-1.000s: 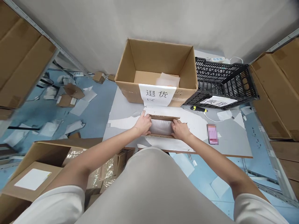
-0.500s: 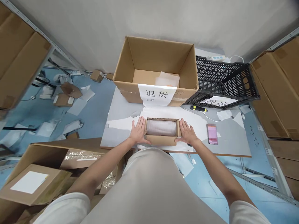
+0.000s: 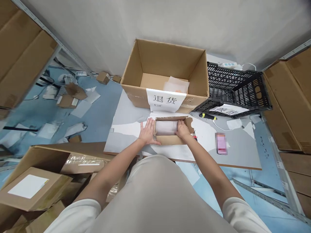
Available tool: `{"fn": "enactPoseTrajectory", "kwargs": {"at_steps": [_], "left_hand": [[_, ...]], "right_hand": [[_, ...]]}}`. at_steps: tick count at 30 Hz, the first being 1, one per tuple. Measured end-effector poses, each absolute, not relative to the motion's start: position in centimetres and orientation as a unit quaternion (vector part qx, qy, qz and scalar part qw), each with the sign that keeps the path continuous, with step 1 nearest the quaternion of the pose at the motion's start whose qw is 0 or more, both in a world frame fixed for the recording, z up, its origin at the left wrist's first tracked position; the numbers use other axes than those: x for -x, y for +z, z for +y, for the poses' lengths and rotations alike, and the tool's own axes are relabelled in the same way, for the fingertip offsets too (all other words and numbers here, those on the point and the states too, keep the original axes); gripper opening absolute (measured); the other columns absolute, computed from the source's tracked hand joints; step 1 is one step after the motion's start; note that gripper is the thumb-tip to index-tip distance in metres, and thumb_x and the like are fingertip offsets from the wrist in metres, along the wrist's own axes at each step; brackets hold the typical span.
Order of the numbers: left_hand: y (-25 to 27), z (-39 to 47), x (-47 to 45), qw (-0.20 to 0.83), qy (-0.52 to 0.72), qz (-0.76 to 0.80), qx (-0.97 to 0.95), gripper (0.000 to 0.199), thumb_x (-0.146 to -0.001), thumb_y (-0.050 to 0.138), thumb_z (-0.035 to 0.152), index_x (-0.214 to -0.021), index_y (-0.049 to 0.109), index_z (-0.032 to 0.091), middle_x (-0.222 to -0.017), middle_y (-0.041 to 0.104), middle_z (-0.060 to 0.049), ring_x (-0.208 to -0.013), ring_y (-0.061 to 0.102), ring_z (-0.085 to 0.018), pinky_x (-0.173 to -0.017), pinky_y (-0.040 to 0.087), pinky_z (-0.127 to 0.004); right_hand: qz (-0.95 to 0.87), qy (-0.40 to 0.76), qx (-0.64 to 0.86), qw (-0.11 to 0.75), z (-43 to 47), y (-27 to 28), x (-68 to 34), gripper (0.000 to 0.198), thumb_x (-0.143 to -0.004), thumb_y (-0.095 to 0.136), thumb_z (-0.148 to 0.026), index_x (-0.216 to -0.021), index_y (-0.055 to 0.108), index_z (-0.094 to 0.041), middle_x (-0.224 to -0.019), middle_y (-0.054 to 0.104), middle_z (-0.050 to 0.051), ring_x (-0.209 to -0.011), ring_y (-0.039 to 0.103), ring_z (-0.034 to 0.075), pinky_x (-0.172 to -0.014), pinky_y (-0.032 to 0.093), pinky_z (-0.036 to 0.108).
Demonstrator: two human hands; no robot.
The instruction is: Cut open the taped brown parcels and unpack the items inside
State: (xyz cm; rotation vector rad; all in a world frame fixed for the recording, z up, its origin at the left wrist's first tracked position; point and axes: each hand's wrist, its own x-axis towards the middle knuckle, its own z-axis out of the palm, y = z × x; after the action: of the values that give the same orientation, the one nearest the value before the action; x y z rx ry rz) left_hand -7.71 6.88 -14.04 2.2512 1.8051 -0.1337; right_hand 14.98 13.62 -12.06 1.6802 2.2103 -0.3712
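A small open cardboard box (image 3: 167, 140) lies on the white-covered table near my body. Inside it is a pale item wrapped in translucent plastic (image 3: 166, 128). My left hand (image 3: 147, 131) rests along the box's left end, fingers stretched out and thumb apart toward the near side. My right hand (image 3: 182, 130) reaches into the box, its fingers curled at the wrapped item's right end; the fingertips are partly hidden. Right of the box, a small red and black object (image 3: 194, 136) shows beside my right wrist.
Behind stands a large carton (image 3: 136, 98) with a paper label, holding a translucent bag (image 3: 176, 84). A black crate (image 3: 239, 92) adjoins it. A yellow-black cutter (image 3: 207, 116) and a phone (image 3: 221, 143) lie at right. A big carton of boxes (image 3: 70, 147) stands lower left.
My right hand has moved from the box's right end into the box, onto the wrapped item. The box sits slightly higher in view, its right end now uncovered. My left hand stays against the left end.
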Motion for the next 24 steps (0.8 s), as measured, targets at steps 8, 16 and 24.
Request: {"fn": "enactPoseTrajectory", "kwargs": {"at_steps": [8, 16, 24], "left_hand": [[-13.9, 7.0, 7.7, 0.121, -0.050, 0.624, -0.770, 0.133, -0.050, 0.050, 0.081, -0.144, 0.002, 0.000, -0.151, 0.001, -0.021, -0.138, -0.012, -0.037, -0.106, -0.003, -0.061], [-12.6, 8.4, 7.5, 0.160, -0.057, 0.647, -0.743, 0.135, -0.046, 0.057, 0.079, -0.144, 0.004, 0.002, -0.151, 0.001, -0.024, -0.137, -0.012, -0.041, -0.104, -0.002, -0.064], [-8.5, 10.2, 8.8, 0.265, 0.083, 0.635, -0.721, 0.117, -0.059, 0.062, 0.062, -0.146, 0.004, 0.010, -0.152, 0.008, -0.019, -0.138, 0.003, -0.040, -0.106, 0.004, -0.063]], "right_hand": [[0.832, -0.111, -0.507, 0.195, 15.2, -10.5, -14.2, 0.029, -0.088, 0.035, -0.008, -0.106, 0.057, -0.011, -0.104, 0.064, 0.018, -0.104, 0.056, 0.024, -0.092, 0.034, 0.037], [0.843, -0.171, -0.509, 0.028, 13.3, -2.4, -18.3, 0.038, -0.081, 0.042, -0.012, -0.115, 0.055, -0.025, -0.110, 0.065, 0.006, -0.094, 0.060, 0.023, -0.076, 0.042, 0.029], [0.704, -0.462, -0.497, -0.209, 11.8, 2.6, -23.8, 0.029, -0.084, 0.051, -0.040, -0.094, 0.062, -0.015, -0.089, 0.066, 0.005, -0.078, 0.059, 0.020, -0.066, 0.045, 0.027]]}}
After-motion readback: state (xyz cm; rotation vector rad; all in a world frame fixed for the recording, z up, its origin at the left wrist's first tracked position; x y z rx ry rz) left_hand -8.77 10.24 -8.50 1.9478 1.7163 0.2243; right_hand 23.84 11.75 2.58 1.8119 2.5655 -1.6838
